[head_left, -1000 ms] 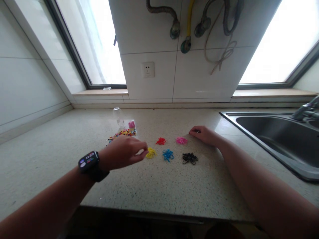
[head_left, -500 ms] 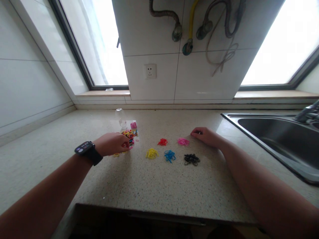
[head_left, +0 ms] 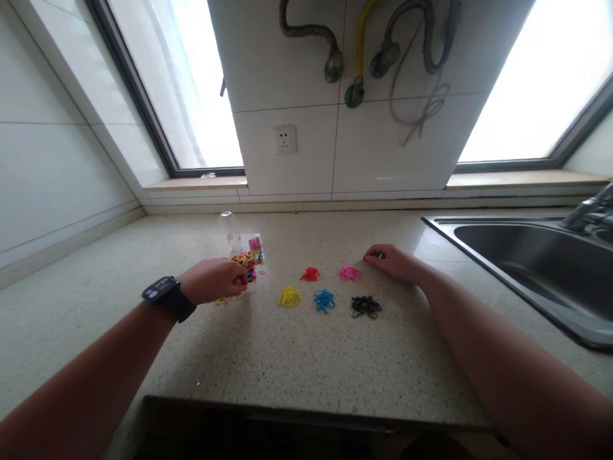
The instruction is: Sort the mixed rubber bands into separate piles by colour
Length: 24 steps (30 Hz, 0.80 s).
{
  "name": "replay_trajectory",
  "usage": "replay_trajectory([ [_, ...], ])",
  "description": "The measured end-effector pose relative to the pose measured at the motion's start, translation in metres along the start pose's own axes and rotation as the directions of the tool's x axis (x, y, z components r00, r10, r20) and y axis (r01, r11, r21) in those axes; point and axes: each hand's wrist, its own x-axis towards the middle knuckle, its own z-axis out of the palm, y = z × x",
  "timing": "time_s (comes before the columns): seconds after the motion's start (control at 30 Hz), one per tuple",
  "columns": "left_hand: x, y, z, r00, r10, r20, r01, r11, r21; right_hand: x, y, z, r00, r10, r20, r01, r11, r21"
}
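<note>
My left hand (head_left: 220, 281), with a dark watch on its wrist, is closed in a pinch at the near edge of a mixed pile of coloured rubber bands (head_left: 249, 259). What its fingertips hold, if anything, is hidden. My right hand (head_left: 390, 262) rests on the counter with fingers curled together, just right of a pink rubber band pile (head_left: 350, 273); its fingertips are too small to read. Between the hands lie a red pile (head_left: 311, 274), a yellow pile (head_left: 290, 297), a blue pile (head_left: 324, 301) and a black pile (head_left: 366, 306) of bands.
A clear jar (head_left: 230, 231) stands behind the mixed pile, beside a pink piece (head_left: 255, 243). At the right is a steel sink (head_left: 527, 255) with a faucet (head_left: 589, 211). The speckled counter (head_left: 297, 364) ends at a front edge near me.
The camera view has shifted slightly. My left hand stays at the mixed pile with only a small movement, and my right hand keeps its place. The sorted piles look the same.
</note>
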Motion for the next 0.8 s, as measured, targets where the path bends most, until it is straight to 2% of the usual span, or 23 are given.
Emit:
replay_trajectory([
  [0.1,-0.001,0.005,-0.004,1.000,-0.005,-0.027,0.006,1.000,0.011,0.000,0.000,0.000,1.000,-0.005,-0.001,0.005,1.000,0.011],
  [0.2,-0.001,0.016,-0.008,0.997,0.021,-0.074,-0.025,0.999,-0.048,-0.001,-0.004,0.000,1.000,-0.006,-0.007,0.006,1.000,0.015],
  [0.33,0.003,0.041,-0.014,0.991,0.082,-0.105,-0.099,0.982,-0.160,-0.004,-0.010,-0.001,1.000,0.001,-0.021,-0.002,1.000,-0.008],
  [0.43,0.014,0.067,-0.020,0.982,0.131,-0.137,-0.156,0.970,-0.185,-0.004,-0.011,-0.001,0.999,0.012,-0.030,-0.013,0.999,-0.033],
  [0.63,0.064,0.118,-0.030,0.977,0.135,-0.165,-0.161,0.975,-0.151,-0.003,-0.010,-0.001,0.999,0.013,-0.038,-0.014,0.999,-0.048],
  [0.8,0.113,0.143,-0.022,0.978,0.134,-0.157,-0.152,0.983,-0.106,-0.005,-0.012,-0.001,0.999,0.020,-0.043,-0.022,0.999,-0.044],
])
